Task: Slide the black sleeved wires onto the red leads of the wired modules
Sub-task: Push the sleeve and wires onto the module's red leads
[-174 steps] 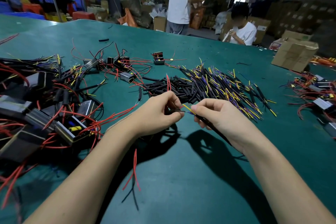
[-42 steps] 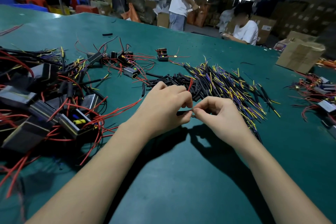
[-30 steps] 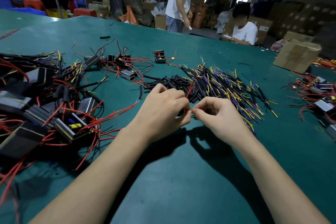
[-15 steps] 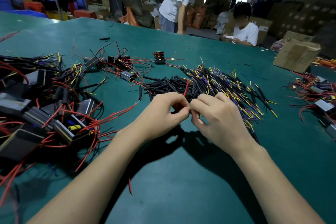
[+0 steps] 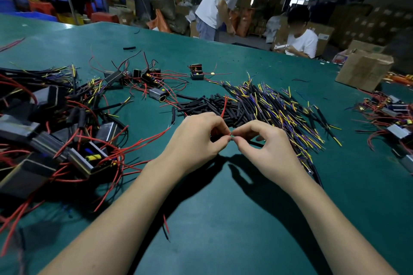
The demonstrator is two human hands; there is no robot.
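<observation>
Over the green table (image 5: 223,241), my left hand (image 5: 196,138) pinches a red lead (image 5: 224,106) whose free end sticks up past its fingers. My right hand (image 5: 266,147) pinches a black sleeved wire (image 5: 254,143); the wire runs back under the palm. The fingertips of both hands meet, and the joint between lead and sleeve is mostly hidden by them. A heap of black sleeved wires (image 5: 274,105) with yellow and blue tips lies just beyond my hands. Wired modules (image 5: 89,158) with red leads are piled on the left.
Short black tube pieces (image 5: 201,105) lie beside the wire heap. More modules (image 5: 395,118) sit at the right edge and several small ones (image 5: 196,71) farther back. A cardboard box (image 5: 364,69) stands at the back right. Two people (image 5: 223,0) are beyond the table.
My hands have drawn close together until the fingertips touch, and the long stretch of sleeved wire once visible between them is gone. The standing person behind the table has bent forward.
</observation>
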